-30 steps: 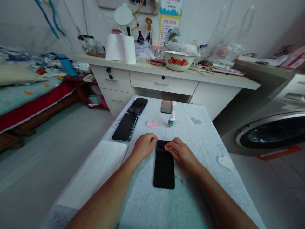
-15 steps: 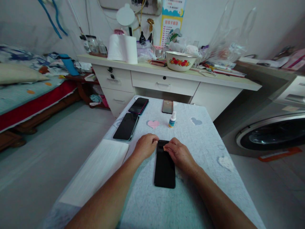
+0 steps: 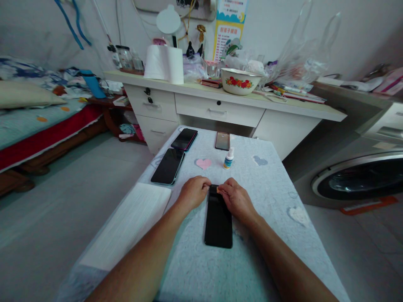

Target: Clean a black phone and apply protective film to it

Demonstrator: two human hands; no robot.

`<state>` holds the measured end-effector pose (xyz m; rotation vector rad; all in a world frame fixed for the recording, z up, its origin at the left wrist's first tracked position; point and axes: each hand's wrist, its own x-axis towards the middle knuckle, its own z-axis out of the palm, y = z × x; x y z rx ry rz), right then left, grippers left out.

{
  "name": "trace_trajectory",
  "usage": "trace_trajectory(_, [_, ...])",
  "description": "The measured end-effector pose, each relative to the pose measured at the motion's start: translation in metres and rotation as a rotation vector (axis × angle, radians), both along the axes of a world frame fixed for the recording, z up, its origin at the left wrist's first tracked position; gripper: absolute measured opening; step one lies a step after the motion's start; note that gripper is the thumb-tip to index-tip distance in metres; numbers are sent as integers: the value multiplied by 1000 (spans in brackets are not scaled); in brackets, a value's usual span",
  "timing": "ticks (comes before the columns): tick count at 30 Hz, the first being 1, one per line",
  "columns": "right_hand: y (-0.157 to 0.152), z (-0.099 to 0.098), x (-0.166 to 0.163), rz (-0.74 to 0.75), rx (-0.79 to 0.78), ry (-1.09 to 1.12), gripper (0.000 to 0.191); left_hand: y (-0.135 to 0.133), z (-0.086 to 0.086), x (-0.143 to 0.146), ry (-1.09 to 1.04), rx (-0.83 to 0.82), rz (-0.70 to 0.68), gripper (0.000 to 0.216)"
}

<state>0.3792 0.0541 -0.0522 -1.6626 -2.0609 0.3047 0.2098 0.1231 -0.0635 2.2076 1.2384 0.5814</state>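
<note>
A black smartphone [image 3: 218, 222] lies screen up on the cloth-covered table, its long side pointing away from me. My left hand [image 3: 194, 192] is closed at the phone's top left corner, with thumb and fingers against its edge. Pinched in my right hand [image 3: 236, 197] is a small orange piece [image 3: 218, 190], touching the upper part of the screen; most of it is hidden by my fingers. Beyond my hands stands a small white spray bottle [image 3: 228, 159] with a blue and yellow label.
Two more phones [image 3: 168, 166] [image 3: 184, 139] lie at the table's left edge. A phone case [image 3: 222, 141] is at the far end, and a white paper stack [image 3: 126, 226] lies by my left forearm. Behind is a desk [image 3: 220, 112] with an enamel bowl [image 3: 241, 81]; a washing machine [image 3: 355, 167] stands right.
My right hand has shifted very slightly at the top of the phone's screen, still pinching the orange piece. My left hand keeps its place; the whole view has moved a little.
</note>
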Motion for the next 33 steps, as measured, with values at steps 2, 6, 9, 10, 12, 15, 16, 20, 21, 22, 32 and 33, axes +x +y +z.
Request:
trace_trajectory(2, [-6,3,-5,66,-24,4,20,0,0,0,4,-10,4,24])
trace_trajectory(6, [-17,8,-13,211,-63,1,20,1,1,0,6,-22,28,26])
trace_trajectory(9, [-19,9,-12,225,-69,-16,20,0,1,1,9,5,20,27])
trace_trajectory(10, [-17,9,-11,208,-68,-24,20,-1,2,1,13,18,16,28])
trace_trajectory(12, [-13,8,-7,156,-58,-45,20,-2,2,1,25,43,10,27])
trace_trajectory(15, [-5,6,-2,62,-31,-77,21,-3,3,1,37,79,4,28])
trace_trajectory(16, [-3,6,-1,35,-25,-87,21,-3,4,2,39,90,4,28])
trace_trajectory(20, [-1,5,2,-32,-17,-105,21,-2,2,2,28,114,24,28])
trace_trajectory(21, [-1,5,3,-39,-14,-102,21,-2,1,2,22,115,33,28])
trace_trajectory(22, [-1,5,3,-44,-11,-99,20,-2,0,2,15,115,40,29])
trace_trajectory(32, [11,18,-13,-33,-84,-178,20,1,-10,2,-25,132,50,28])
trace_trajectory(33, [12,18,-15,-26,-87,-187,21,1,-10,2,-27,134,50,28])
